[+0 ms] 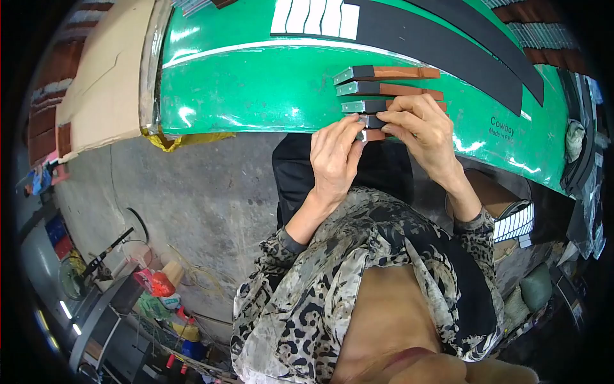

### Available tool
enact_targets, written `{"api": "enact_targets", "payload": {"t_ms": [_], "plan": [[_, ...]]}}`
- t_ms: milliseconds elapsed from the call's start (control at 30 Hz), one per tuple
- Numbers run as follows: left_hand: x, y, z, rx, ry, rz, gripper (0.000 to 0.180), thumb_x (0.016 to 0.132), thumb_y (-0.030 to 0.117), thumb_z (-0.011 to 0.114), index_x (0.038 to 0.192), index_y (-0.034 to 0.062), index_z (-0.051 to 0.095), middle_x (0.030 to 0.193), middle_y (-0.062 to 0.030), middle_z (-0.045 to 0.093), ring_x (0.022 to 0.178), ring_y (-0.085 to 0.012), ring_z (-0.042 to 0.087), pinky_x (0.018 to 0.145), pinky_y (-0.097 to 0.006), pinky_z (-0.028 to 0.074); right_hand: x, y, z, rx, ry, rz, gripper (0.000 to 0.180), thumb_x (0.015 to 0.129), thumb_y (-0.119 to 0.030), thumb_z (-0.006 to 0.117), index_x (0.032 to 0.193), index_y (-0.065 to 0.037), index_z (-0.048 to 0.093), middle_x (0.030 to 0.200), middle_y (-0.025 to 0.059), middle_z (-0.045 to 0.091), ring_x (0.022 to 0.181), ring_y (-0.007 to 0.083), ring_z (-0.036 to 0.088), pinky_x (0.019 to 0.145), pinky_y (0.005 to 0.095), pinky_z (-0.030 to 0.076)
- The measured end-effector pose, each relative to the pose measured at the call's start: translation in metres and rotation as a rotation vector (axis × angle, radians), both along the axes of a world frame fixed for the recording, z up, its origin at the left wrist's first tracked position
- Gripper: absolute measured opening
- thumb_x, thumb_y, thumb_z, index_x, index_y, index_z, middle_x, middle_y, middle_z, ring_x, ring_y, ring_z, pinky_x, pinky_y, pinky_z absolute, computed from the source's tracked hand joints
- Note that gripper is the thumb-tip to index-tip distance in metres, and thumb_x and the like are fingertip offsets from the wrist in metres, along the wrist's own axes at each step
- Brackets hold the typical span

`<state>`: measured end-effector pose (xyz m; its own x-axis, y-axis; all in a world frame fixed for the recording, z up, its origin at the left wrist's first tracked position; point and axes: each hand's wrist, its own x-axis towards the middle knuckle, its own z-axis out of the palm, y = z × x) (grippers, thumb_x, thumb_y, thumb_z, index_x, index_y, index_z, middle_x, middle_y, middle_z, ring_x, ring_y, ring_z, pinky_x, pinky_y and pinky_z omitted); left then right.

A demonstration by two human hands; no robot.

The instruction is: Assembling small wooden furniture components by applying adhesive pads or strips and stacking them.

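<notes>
Several brown strips, each with a black band and a shiny silver end, lie in a row near the front edge of the green table. At the near end of the row, both my hands meet over one strip. The fingertips of my left hand press together at its silver end. My right hand pinches at its black band, covering part of the brown length. Another strip lies just below, its ends partly hidden by my fingers. The strips' material is unclear.
Long flat black pieces lie farther back on the table, beside a white sheet marked with dark wavy lines. Cardboard stands at the left. Below the table edge is a grey concrete floor, with a red plastic bag among clutter.
</notes>
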<state>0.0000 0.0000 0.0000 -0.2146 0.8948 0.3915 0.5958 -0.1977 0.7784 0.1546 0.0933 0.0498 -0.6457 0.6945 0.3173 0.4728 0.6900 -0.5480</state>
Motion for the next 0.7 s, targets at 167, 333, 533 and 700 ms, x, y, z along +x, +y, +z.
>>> {"api": "enact_targets", "payload": {"t_ms": [167, 333, 533, 700], "plan": [[0.0003, 0.0003, 0.0003, -0.001, -0.002, 0.006, 0.034, 0.070, -0.004, 0.068, 0.103, 0.0011, 0.061, 0.106, -0.0144, 0.063, 0.095, -0.0290, 0.060, 0.081, -0.036, 0.046, 0.0044, -0.0002, 0.0039, -0.007, 0.077, -0.069, 0.030, 0.065, -0.010, 0.074, 0.093, -0.009, 0.067, 0.086, 0.0026, 0.063, 0.076, 0.0201, 0.057, 0.063, 0.0308, 0.047], [0.0004, 0.0005, 0.0012, 0.014, 0.001, 0.010, 0.033, 0.070, -0.002, 0.068, 0.102, 0.0011, 0.061, 0.106, -0.0143, 0.063, 0.095, -0.0291, 0.060, 0.081, -0.036, 0.046, 0.0076, -0.0005, 0.0005, 0.028, 0.045, -0.040, 0.029, 0.065, -0.010, 0.074, 0.093, -0.009, 0.068, 0.084, 0.0029, 0.063, 0.076, 0.0202, 0.058, 0.064, 0.0306, 0.048], [0.0023, 0.0011, -0.0017, 0.033, 0.003, 0.014, 0.035, 0.068, -0.004, 0.068, 0.102, 0.0016, 0.061, 0.105, -0.0132, 0.063, 0.094, -0.0283, 0.060, 0.080, -0.036, 0.045, 0.0045, 0.0006, -0.0007, 0.060, 0.033, -0.036, 0.026, 0.064, -0.009, 0.074, 0.089, -0.008, 0.067, 0.085, 0.0030, 0.064, 0.077, 0.0203, 0.059, 0.063, 0.0311, 0.050], [0.0022, 0.0012, -0.0016, 0.033, -0.008, 0.024, 0.037, 0.067, -0.006, 0.067, 0.102, 0.0023, 0.061, 0.104, -0.0125, 0.063, 0.093, -0.0277, 0.060, 0.079, -0.036, 0.043, 0.0032, 0.0016, -0.0004, 0.092, 0.050, -0.010, 0.024, 0.065, -0.007, 0.074, 0.087, -0.005, 0.066, 0.085, 0.0036, 0.064, 0.077, 0.0209, 0.059, 0.062, 0.0318, 0.050]]}}
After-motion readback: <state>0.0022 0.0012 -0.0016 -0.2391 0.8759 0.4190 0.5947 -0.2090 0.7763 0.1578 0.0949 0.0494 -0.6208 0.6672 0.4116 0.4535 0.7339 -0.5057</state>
